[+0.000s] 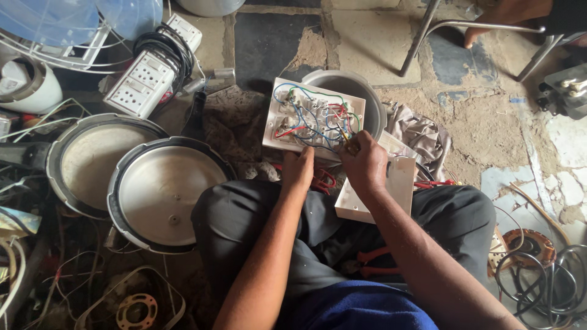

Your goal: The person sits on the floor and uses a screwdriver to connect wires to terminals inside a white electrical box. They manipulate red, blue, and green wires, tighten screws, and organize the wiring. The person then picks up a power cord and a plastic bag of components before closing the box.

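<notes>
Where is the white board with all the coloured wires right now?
In the head view, the wired switchboard sits upper centre, propped on a grey bowl, with the left hand at its lower edge and the right hand on its wires.

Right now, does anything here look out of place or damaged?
The white switchboard lies face down, tilted on a metal pot, its coloured wires exposed and tangled. The left hand steadies its near edge; the right hand works at the wiring. The stone floor is cracked and sandy.

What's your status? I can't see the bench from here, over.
Left hand steadies the white switch board. Right hand pinches a tool among its wires. Metal bowl sits under the board.
</notes>
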